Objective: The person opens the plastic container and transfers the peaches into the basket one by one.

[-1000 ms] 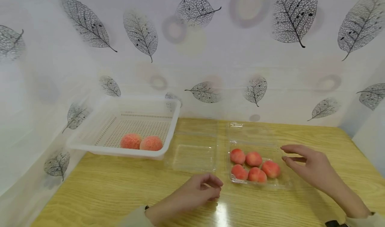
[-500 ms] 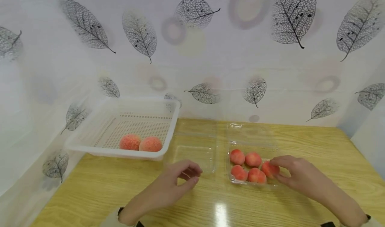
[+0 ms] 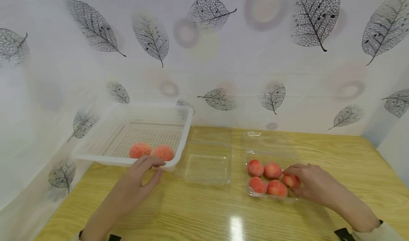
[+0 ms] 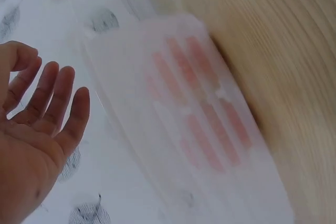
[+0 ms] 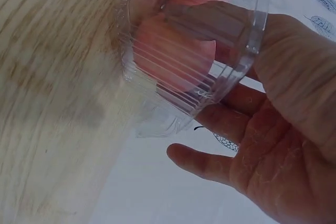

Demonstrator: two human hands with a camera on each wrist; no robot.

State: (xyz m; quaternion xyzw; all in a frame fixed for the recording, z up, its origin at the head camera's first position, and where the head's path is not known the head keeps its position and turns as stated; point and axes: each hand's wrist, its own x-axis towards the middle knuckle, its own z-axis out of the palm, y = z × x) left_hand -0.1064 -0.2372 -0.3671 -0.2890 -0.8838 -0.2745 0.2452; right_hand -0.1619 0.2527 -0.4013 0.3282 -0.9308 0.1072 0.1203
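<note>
At the front rim of the white plastic basket (image 3: 179,141), my left hand (image 3: 137,184) hovers with loosely bent fingers. Two peaches (image 3: 140,150) lie inside, close to its fingertips; the left wrist view shows that hand (image 4: 39,129) apart from the basket wall (image 4: 121,82), holding nothing. On the right, a clear plastic clamshell box (image 3: 252,195) with its lid back holds several peaches (image 3: 277,188). My right hand (image 3: 314,184) reaches into it and grips the rightmost peach (image 3: 290,180), thumb and fingers on either side, seen through the box wall (image 5: 247,66).
A second clear clamshell box (image 3: 207,168), with its lid laid back, stands between the basket and the filled box. All rest on a wood-grain table (image 3: 191,212). A leaf-patterned white covering (image 3: 223,56) rises behind and on the left.
My left hand has moved left, from in front of the clear boxes to the basket's front rim. My right hand has moved left into the filled box and taken hold of the rightmost peach.
</note>
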